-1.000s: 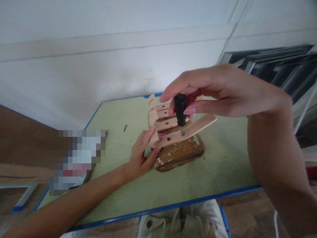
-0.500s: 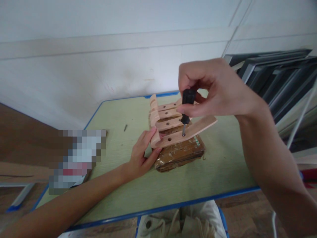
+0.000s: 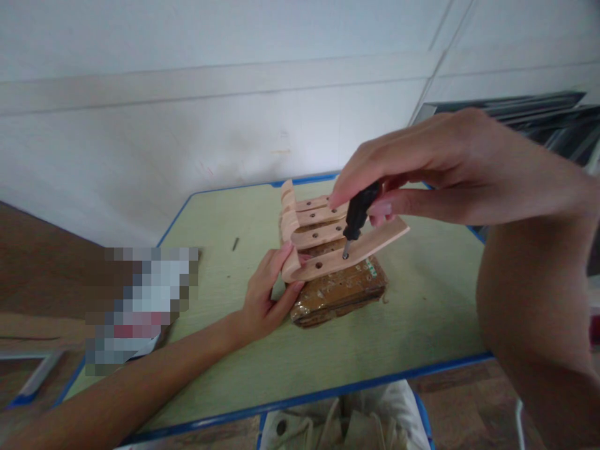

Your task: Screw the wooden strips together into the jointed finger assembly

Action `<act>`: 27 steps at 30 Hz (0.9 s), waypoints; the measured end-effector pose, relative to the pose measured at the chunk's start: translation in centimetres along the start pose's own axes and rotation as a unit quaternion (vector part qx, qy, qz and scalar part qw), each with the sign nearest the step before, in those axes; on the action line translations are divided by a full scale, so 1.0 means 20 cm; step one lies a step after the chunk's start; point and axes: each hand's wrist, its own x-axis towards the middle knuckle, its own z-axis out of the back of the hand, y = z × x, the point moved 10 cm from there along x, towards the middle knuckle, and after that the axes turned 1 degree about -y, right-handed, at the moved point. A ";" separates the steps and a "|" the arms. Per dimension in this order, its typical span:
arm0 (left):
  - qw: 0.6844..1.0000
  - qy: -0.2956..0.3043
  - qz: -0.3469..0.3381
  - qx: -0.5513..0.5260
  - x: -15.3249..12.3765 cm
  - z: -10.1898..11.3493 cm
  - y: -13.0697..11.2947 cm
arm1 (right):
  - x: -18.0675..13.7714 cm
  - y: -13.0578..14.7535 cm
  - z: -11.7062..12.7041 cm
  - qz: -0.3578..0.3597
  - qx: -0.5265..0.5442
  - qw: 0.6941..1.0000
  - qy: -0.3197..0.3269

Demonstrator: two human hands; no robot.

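Note:
My left hand pinches the curved left end of the nearest wooden hook piece, pressing it against a brown, tape-wrapped block. Two dark holes show along this wooden piece. My right hand holds a black-handled screwdriver between thumb and fingers, which are loosely bent around the handle. The metal tip stands in the right-hand hole, and the handle leans to the right. Behind lie more wooden hook pieces of the same shape, side by side, partly hidden by my right hand.
A small dark screw-like piece lies on the pale green, blue-edged table. A blurred-out packet rests at the left edge. Dark framed panels lean against the wall at right. Below the front edge is a white bag.
My right hand has turned over and its wrist has swung right, with the fingers straighter around the handle. The screwdriver has gone from upright to tilted right. My left hand stays in place.

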 end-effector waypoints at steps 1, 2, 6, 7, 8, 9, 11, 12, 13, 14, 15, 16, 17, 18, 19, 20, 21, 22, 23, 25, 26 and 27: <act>1.000 -0.001 0.001 0.002 0.00 0.00 0.00 | -0.01 -0.01 0.00 -0.011 0.015 1.000 0.012; 1.000 -0.002 0.000 0.004 0.00 0.00 0.00 | -0.01 -0.01 0.00 -0.020 0.027 0.999 0.018; 1.000 -0.001 0.000 0.006 0.00 0.00 0.00 | 0.00 -0.04 0.02 -0.042 0.016 0.999 -0.010; 1.000 0.000 0.003 0.006 0.00 0.00 0.00 | 0.00 -0.04 0.03 -0.041 0.004 0.999 -0.023; 1.000 0.000 0.007 0.004 -0.01 0.00 0.01 | 0.01 -0.04 0.04 -0.039 -0.009 0.999 -0.034; 1.000 0.002 0.011 0.000 -0.01 0.00 0.02 | 0.01 -0.04 0.04 -0.034 -0.020 0.998 -0.043; 1.000 0.007 0.018 -0.018 -0.01 -0.01 0.03 | 0.02 -0.03 0.05 -0.022 -0.037 0.997 -0.060; 0.999 0.009 0.020 -0.027 -0.02 -0.02 0.03 | 0.03 -0.03 0.05 -0.021 -0.042 0.997 -0.067; 0.999 0.010 0.021 -0.035 -0.02 -0.02 0.03 | 0.03 -0.04 0.06 -0.023 -0.046 0.996 -0.074; 0.999 0.011 0.021 -0.038 -0.01 -0.02 0.03 | 0.03 -0.04 0.06 -0.024 -0.046 0.995 -0.080; 0.999 0.012 0.019 -0.038 -0.01 -0.02 0.02 | 0.04 -0.04 0.06 -0.024 -0.045 0.995 -0.088; 0.999 0.012 0.017 -0.036 -0.01 -0.02 0.02 | 0.04 -0.04 0.07 -0.025 -0.043 0.994 -0.093; 0.999 0.013 0.016 -0.036 -0.01 -0.02 0.02 | 0.04 -0.04 0.07 -0.022 -0.042 0.994 -0.097; 0.999 0.013 0.017 -0.036 -0.01 -0.02 0.02 | 0.04 -0.04 0.06 -0.019 -0.044 0.994 -0.097; 0.999 0.014 0.019 -0.038 -0.01 -0.02 0.02 | 0.04 -0.05 0.06 -0.018 -0.046 0.994 -0.096; 0.999 0.014 0.022 -0.040 -0.01 -0.02 0.02 | 0.04 -0.05 0.05 -0.022 -0.052 0.994 -0.092; 0.999 0.015 0.024 -0.042 -0.01 -0.02 0.03 | 0.05 -0.06 0.05 -0.024 -0.060 0.994 -0.088; 0.999 0.015 0.024 -0.044 -0.01 -0.02 0.03 | 0.05 -0.06 0.04 -0.022 -0.068 0.994 -0.087; 0.999 0.017 0.024 -0.044 -0.01 -0.02 0.03 | 0.05 -0.06 0.04 -0.020 -0.076 0.993 -0.091; 0.999 0.016 0.019 -0.040 -0.01 -0.02 0.03 | 0.05 -0.07 0.05 -0.027 -0.091 0.990 -0.103; 0.999 0.014 0.018 -0.035 -0.01 -0.02 0.02 | 0.05 -0.08 0.06 -0.039 -0.098 0.988 -0.109; 0.999 0.013 0.016 -0.031 -0.01 -0.02 0.02 | 0.05 -0.09 0.06 -0.056 -0.107 0.986 -0.116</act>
